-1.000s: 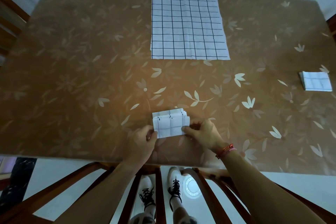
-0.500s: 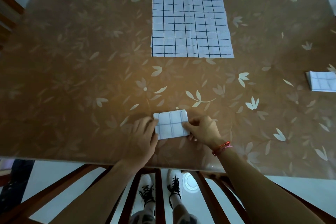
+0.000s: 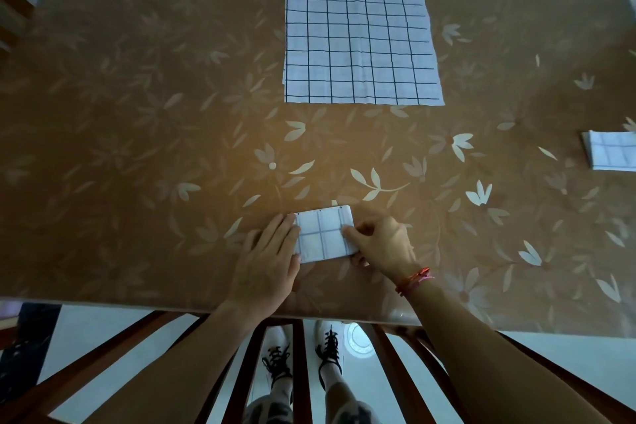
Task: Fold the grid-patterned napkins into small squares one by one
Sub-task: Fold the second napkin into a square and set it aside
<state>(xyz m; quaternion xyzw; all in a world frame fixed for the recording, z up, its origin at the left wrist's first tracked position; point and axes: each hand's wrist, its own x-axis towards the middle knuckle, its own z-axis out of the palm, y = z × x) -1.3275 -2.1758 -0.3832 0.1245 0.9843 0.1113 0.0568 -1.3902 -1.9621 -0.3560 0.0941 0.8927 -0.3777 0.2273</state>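
Observation:
A white grid-patterned napkin folded into a small square (image 3: 323, 234) lies flat near the table's front edge. My left hand (image 3: 266, 260) lies flat with straight fingers against the square's left edge. My right hand (image 3: 383, 241) has curled fingers pinching its right edge, thumb on top. A stack of unfolded grid napkins (image 3: 359, 27) is spread flat at the far middle of the table. Another folded napkin (image 3: 611, 155) sits at the right edge of view.
The table (image 3: 137, 148) is covered by a brown cloth with pale leaf and flower print. Wooden chair rails (image 3: 299, 372) stand under the front edge, with feet in white shoes behind them. Another wooden chair shows at the far left.
The raised top flap of the small napkin has been pressed down flat. My left hand has opened from a pinch to lying flat at the napkin's left edge.

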